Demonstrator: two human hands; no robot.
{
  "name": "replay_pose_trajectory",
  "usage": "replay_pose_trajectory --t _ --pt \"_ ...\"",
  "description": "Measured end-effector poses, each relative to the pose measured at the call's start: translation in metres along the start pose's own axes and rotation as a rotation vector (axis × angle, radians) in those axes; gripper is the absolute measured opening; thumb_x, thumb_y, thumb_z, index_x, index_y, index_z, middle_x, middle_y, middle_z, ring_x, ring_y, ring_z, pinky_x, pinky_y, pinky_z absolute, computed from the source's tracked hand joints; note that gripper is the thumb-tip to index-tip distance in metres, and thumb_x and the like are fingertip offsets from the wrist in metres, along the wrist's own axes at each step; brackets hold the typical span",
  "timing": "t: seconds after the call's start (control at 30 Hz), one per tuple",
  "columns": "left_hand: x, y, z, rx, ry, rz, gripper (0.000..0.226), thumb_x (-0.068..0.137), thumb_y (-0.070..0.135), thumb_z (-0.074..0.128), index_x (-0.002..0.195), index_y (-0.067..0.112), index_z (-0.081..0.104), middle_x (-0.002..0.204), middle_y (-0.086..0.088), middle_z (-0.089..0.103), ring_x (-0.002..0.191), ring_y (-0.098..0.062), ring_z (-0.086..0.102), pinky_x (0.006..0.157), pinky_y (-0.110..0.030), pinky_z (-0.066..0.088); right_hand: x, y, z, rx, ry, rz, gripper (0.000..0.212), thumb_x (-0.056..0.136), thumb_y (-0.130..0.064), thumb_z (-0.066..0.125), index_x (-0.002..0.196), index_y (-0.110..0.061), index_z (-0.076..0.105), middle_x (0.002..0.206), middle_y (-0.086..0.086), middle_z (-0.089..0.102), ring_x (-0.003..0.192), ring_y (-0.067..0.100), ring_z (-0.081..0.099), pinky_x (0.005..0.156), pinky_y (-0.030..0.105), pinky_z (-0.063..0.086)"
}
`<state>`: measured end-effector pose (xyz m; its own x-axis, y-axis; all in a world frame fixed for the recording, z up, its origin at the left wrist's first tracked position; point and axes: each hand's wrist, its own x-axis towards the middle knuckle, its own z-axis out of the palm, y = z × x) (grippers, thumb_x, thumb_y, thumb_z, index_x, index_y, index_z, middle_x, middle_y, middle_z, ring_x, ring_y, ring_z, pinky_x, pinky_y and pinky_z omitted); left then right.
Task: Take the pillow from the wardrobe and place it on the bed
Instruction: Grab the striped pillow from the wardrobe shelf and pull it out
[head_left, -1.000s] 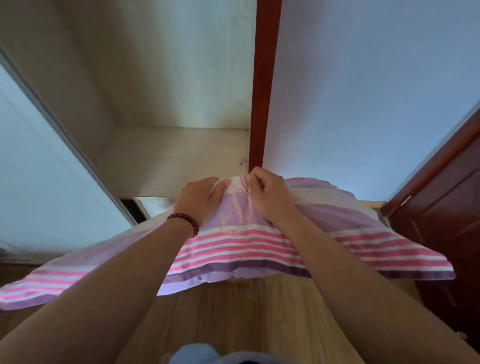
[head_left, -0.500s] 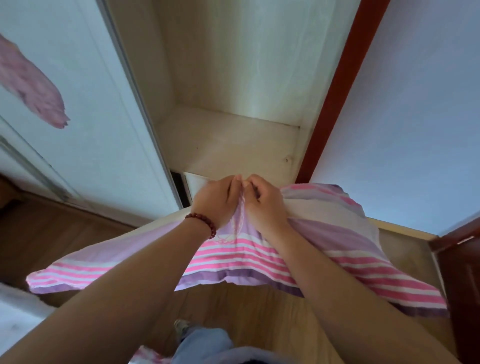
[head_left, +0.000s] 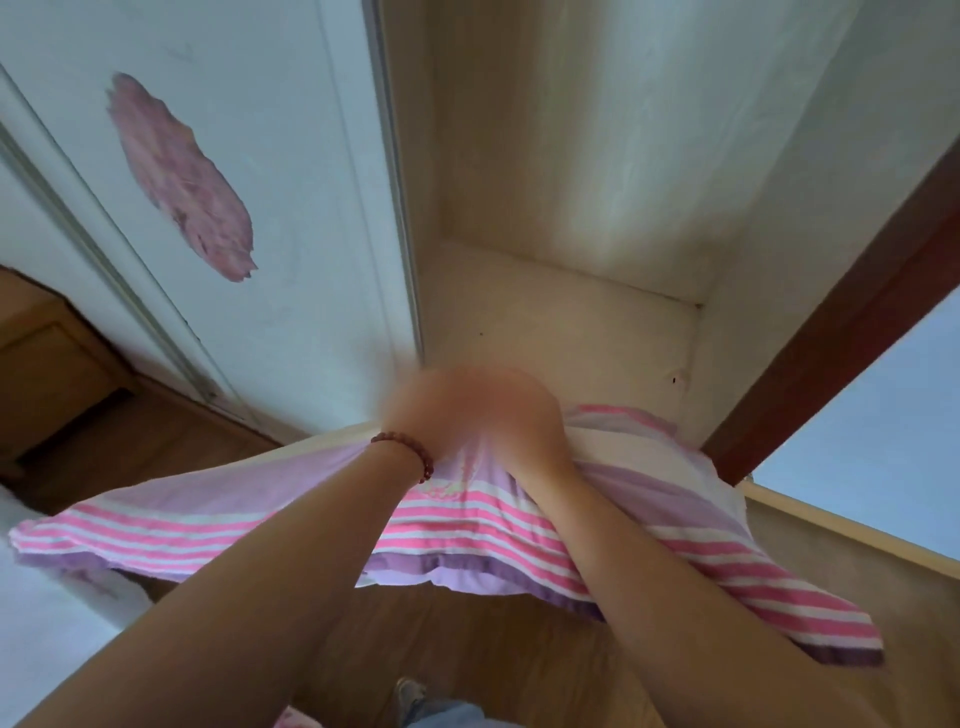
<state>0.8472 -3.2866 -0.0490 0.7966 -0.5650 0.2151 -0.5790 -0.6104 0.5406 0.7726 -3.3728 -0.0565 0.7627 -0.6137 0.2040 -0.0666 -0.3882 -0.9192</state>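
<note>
A flat pillow (head_left: 467, 525) in a cover of pink, white and purple stripes hangs in the air in front of the open wardrobe compartment (head_left: 561, 322). My left hand (head_left: 421, 415), with a bead bracelet on its wrist, and my right hand (head_left: 524, 415) are side by side at the pillow's far edge, both closed on the fabric. The hands are blurred. The pillow's corners droop to the left and right below my forearms. A white edge of the bed (head_left: 47, 613) shows at the lower left.
A white sliding wardrobe door (head_left: 270, 218) with a pink flower print stands to the left of the compartment. A dark red door frame (head_left: 831, 332) runs along the right. Wooden floor (head_left: 467, 649) lies below, and a wooden cabinet (head_left: 52, 374) stands at far left.
The view has swung left, bringing the sliding door, the cabinet and the bed's edge into sight. Both hands keep their hold on the pillow, which has moved left with them.
</note>
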Motion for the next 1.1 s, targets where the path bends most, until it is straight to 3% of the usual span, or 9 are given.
replay_pose_trajectory --t 0.17,0.33,0.43,0.5,0.63,0.73,0.83,1.0,1.1 --pt "0.037 -0.031 -0.023 -0.015 0.035 -0.004 0.043 0.095 0.038 0.031 0.060 0.021 0.048 0.061 -0.006 0.060 0.061 -0.028 0.055 0.057 -0.034 0.045 0.036 -0.017 0.039 0.025 -0.003 -0.032 0.042 0.090 -0.014 0.048 0.052 -0.021 0.031 0.047 -0.004 0.036 0.051 0.012 0.033 0.055 0.033 0.028" --pt "0.072 -0.055 -0.039 -0.036 0.042 0.001 0.034 0.092 0.029 0.036 0.059 0.021 0.041 0.055 -0.003 0.051 0.058 -0.029 0.051 0.053 -0.033 0.036 0.062 -0.030 0.068 0.049 0.030 -0.016 0.043 0.091 -0.014 0.047 0.051 -0.024 0.033 0.049 -0.006 0.037 0.048 0.005 0.035 0.047 0.021 0.027" --pt "0.091 -0.066 -0.047 -0.042 0.050 -0.059 0.020 0.090 0.031 0.039 0.081 0.018 0.052 0.055 -0.001 0.056 0.054 -0.023 0.055 0.051 -0.031 0.042 0.074 -0.037 0.083 0.056 0.058 0.019 0.042 0.091 -0.016 0.047 0.052 -0.023 0.034 0.050 -0.006 0.037 0.050 0.006 0.034 0.047 0.019 0.029" --pt "0.103 -0.073 -0.051 -0.042 0.027 -0.095 0.020 0.088 0.032 0.040 0.091 0.020 0.055 0.055 0.001 0.059 0.053 -0.018 0.057 0.049 -0.028 0.041 0.080 -0.041 0.092 0.076 0.074 0.054 0.041 0.092 -0.016 0.046 0.053 -0.021 0.036 0.051 -0.006 0.038 0.052 0.009 0.035 0.050 0.024 0.030" --pt "0.121 -0.082 -0.055 -0.057 -0.007 -0.136 0.031 0.085 0.031 0.041 0.111 0.021 0.055 0.064 0.000 0.064 0.062 -0.019 0.060 0.060 -0.031 0.050 0.090 -0.041 0.106 0.106 0.098 0.123 0.039 0.092 -0.018 0.046 0.054 -0.019 0.039 0.052 -0.005 0.040 0.053 0.011 0.036 0.050 0.028 0.030" --pt "0.131 -0.087 -0.059 -0.033 -0.027 -0.148 0.050 0.085 0.030 0.042 0.134 0.018 0.038 0.074 -0.006 0.067 0.073 -0.027 0.063 0.073 -0.041 0.055 0.098 -0.041 0.115 0.122 0.116 0.149 0.039 0.092 -0.018 0.047 0.054 -0.019 0.038 0.051 -0.004 0.039 0.054 0.013 0.035 0.052 0.030 0.028" --pt "0.140 -0.091 -0.063 -0.033 -0.041 -0.155 0.056 0.086 0.030 0.042 0.138 0.013 0.030 0.072 -0.008 0.066 0.069 -0.028 0.063 0.071 -0.043 0.055 0.107 -0.042 0.123 0.146 0.121 0.163 0.039 0.091 -0.018 0.047 0.054 -0.018 0.036 0.051 -0.004 0.036 0.054 0.013 0.033 0.052 0.030 0.027" --pt "0.153 -0.098 -0.067 -0.031 -0.061 -0.157 0.063 0.085 0.031 0.042 0.142 0.011 0.024 0.090 -0.019 0.069 0.079 -0.034 0.065 0.074 -0.046 0.055 0.118 -0.044 0.131 0.151 0.132 0.155 0.040 0.091 -0.018 0.046 0.053 -0.018 0.035 0.050 -0.005 0.035 0.051 0.010 0.032 0.046 0.023 0.025" --pt "0.158 -0.097 -0.066 -0.045 -0.064 -0.153 0.065 0.084 0.031 0.043 0.143 0.011 0.022 0.077 -0.011 0.066 0.068 -0.029 0.062 0.069 -0.043 0.056 0.122 -0.042 0.130 0.158 0.139 0.156 0.041 0.092 -0.017 0.046 0.052 -0.019 0.035 0.050 -0.006 0.035 0.048 0.007 0.032 0.042 0.016 0.026"
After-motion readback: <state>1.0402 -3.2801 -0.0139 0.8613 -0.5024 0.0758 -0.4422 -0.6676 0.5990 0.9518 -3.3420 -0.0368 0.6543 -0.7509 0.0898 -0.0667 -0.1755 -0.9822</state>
